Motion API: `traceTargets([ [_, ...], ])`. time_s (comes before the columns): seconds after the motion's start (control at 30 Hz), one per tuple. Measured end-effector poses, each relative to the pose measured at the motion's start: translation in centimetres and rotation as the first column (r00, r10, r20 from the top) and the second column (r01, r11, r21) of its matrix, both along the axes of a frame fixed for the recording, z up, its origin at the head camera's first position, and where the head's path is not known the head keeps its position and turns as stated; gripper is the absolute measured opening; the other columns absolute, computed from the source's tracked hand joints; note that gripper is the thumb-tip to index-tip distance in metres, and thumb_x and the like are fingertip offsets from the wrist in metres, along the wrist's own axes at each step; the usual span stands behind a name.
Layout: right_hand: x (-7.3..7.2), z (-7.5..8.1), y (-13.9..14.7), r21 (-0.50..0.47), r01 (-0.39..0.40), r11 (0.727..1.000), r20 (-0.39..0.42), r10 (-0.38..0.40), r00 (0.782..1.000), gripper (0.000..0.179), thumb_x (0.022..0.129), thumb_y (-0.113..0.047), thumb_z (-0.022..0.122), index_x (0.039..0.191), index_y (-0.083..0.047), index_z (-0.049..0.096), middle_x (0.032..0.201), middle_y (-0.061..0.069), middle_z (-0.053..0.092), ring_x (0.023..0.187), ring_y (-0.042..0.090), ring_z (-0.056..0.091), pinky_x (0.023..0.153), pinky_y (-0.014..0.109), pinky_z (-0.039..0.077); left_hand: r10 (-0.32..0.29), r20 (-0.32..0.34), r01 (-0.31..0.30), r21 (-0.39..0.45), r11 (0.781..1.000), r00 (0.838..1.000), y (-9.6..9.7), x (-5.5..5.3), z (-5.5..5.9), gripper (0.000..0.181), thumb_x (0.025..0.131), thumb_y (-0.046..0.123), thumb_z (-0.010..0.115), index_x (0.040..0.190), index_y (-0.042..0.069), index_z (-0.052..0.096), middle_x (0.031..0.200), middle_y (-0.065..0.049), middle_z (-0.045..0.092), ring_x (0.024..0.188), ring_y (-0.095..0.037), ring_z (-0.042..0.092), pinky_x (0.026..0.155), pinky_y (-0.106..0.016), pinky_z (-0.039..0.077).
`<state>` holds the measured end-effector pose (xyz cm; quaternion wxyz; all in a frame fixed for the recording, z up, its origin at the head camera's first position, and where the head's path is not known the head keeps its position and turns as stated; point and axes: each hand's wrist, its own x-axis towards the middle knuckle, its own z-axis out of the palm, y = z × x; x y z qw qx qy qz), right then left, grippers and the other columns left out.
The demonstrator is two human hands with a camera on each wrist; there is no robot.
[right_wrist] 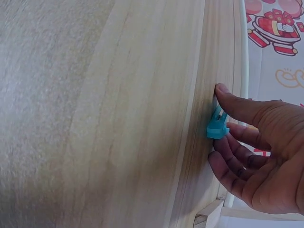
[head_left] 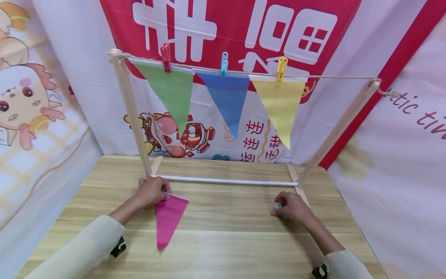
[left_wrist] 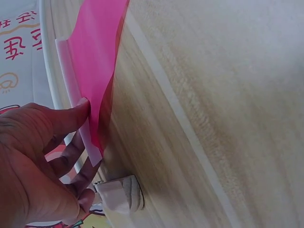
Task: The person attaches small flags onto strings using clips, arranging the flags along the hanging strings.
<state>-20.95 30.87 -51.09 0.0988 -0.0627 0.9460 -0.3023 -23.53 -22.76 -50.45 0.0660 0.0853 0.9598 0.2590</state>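
A pink triangular pennant [head_left: 170,219] with a white top strip hangs from my left hand [head_left: 152,190], which pinches one end of that strip between thumb and fingers. In the left wrist view the thumb lies across the pink pennant [left_wrist: 97,61] near its corner. My right hand [head_left: 292,207] holds a small teal clothespin [right_wrist: 218,126] in its fingers, over the right of the table. On the string [head_left: 334,77] above hang a green pennant [head_left: 174,91], a blue pennant [head_left: 228,97] and a yellow pennant [head_left: 280,102], under a red clothespin [head_left: 165,58], a blue clothespin [head_left: 224,64] and a yellow clothespin [head_left: 281,70].
The string runs between a left wooden post [head_left: 129,112] and a right wooden post [head_left: 338,131]. A white rod [head_left: 226,180] joins them low down. The wood-grain table [head_left: 223,248] lies beneath, with printed cloth [head_left: 83,77] behind and at both sides.
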Motion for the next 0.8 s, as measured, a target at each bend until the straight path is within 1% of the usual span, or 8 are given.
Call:
traceTargets([
  [0.3, 0.2, -0.1, 0.2, -0.024, -0.022, 0.999, -0.034, 0.022, 0.999, 0.042, 0.084, -0.025, 0.103, 0.112, -0.004, 0.079, 0.100, 0.007, 0.077, 0.093, 0.019, 0.068, 0.084, 0.035, 0.059, 0.002, 0.020, -0.002, -0.021, 1.000, 1.000, 0.0, -0.2, 0.0, 0.016, 0.088, 0.011, 0.091, 0.082, 0.020, 0.079, 0.074, 0.005, 0.071, 0.088, -0.024, 0.061, 0.101, -0.062, 0.029],
  [0.37, -0.2, -0.9, 0.9, -0.050, -0.065, 0.997, -0.079, 0.061, 0.995, 0.040, 0.086, -0.028, 0.101, 0.110, -0.005, 0.079, 0.097, 0.006, 0.076, 0.090, 0.018, 0.067, 0.081, 0.033, 0.058, 0.003, 0.017, -0.002, -0.021, 1.000, 1.000, 0.0, -0.2, -0.1, 0.016, 0.088, 0.011, 0.092, 0.082, 0.020, 0.079, 0.074, 0.005, 0.071, 0.088, -0.024, 0.061, 0.101, -0.062, 0.030],
  [0.43, -0.2, -0.9, 1.1, -0.063, -0.099, 0.993, -0.105, 0.092, 0.990, 0.039, 0.086, -0.030, 0.101, 0.108, -0.005, 0.079, 0.094, 0.005, 0.076, 0.087, 0.016, 0.067, 0.079, 0.032, 0.057, -0.004, 0.014, 0.004, -0.021, 1.000, 1.000, -0.1, -0.2, -0.1, 0.016, 0.089, 0.012, 0.092, 0.083, 0.020, 0.079, 0.074, 0.005, 0.071, 0.089, -0.023, 0.061, 0.100, -0.062, 0.030],
  [0.47, -0.4, -1.6, 1.5, -0.075, -0.137, 0.988, -0.139, 0.126, 0.982, 0.038, 0.089, -0.033, 0.099, 0.108, -0.006, 0.079, 0.093, 0.004, 0.075, 0.085, 0.015, 0.066, 0.076, 0.030, 0.056, -0.007, 0.011, 0.007, -0.022, 1.000, 1.000, -0.1, -0.2, 0.0, 0.016, 0.089, 0.012, 0.092, 0.083, 0.020, 0.080, 0.074, 0.005, 0.071, 0.089, -0.024, 0.061, 0.100, -0.062, 0.030],
  [0.53, -0.4, -1.5, 1.6, -0.081, -0.152, 0.985, -0.144, 0.139, 0.980, 0.037, 0.090, -0.032, 0.098, 0.108, -0.006, 0.079, 0.092, 0.004, 0.075, 0.084, 0.014, 0.065, 0.076, 0.030, 0.055, -0.013, 0.006, 0.013, -0.030, 0.999, 1.000, -0.1, -0.2, 0.0, 0.016, 0.090, 0.013, 0.092, 0.083, 0.020, 0.079, 0.074, 0.005, 0.070, 0.089, -0.024, 0.060, 0.099, -0.061, 0.030],
  [0.67, 0.0, -0.5, 0.9, -0.065, -0.114, 0.991, -0.083, 0.109, 0.991, 0.033, 0.090, -0.024, 0.097, 0.110, -0.005, 0.080, 0.094, 0.005, 0.076, 0.087, 0.015, 0.067, 0.079, 0.031, 0.056, -0.041, -0.005, 0.041, -0.046, 0.998, 0.999, -0.1, -0.2, 0.1, 0.017, 0.091, 0.014, 0.092, 0.082, 0.021, 0.079, 0.072, 0.006, 0.068, 0.089, -0.024, 0.059, 0.097, -0.058, 0.030],
  [0.7, 0.3, 0.3, 0.4, -0.049, -0.085, 0.995, -0.050, 0.082, 0.995, 0.033, 0.088, -0.021, 0.098, 0.110, -0.005, 0.080, 0.095, 0.005, 0.077, 0.089, 0.016, 0.068, 0.081, 0.032, 0.057, -0.048, -0.006, 0.047, -0.047, 0.998, 0.999, -0.1, -0.3, 0.1, 0.018, 0.091, 0.014, 0.092, 0.082, 0.021, 0.078, 0.072, 0.006, 0.068, 0.088, -0.023, 0.059, 0.096, -0.058, 0.030],
  [0.8, 0.4, 1.0, 0.2, -0.029, -0.081, 0.996, -0.035, 0.080, 0.996, 0.030, 0.090, -0.018, 0.096, 0.112, -0.005, 0.081, 0.098, 0.006, 0.079, 0.092, 0.017, 0.071, 0.082, 0.033, 0.059, -0.081, -0.017, 0.080, -0.046, 0.996, 0.997, 0.2, -0.6, 0.1, 0.018, 0.091, 0.015, 0.092, 0.081, 0.022, 0.078, 0.071, 0.008, 0.068, 0.086, -0.020, 0.059, 0.098, -0.059, 0.032],
])
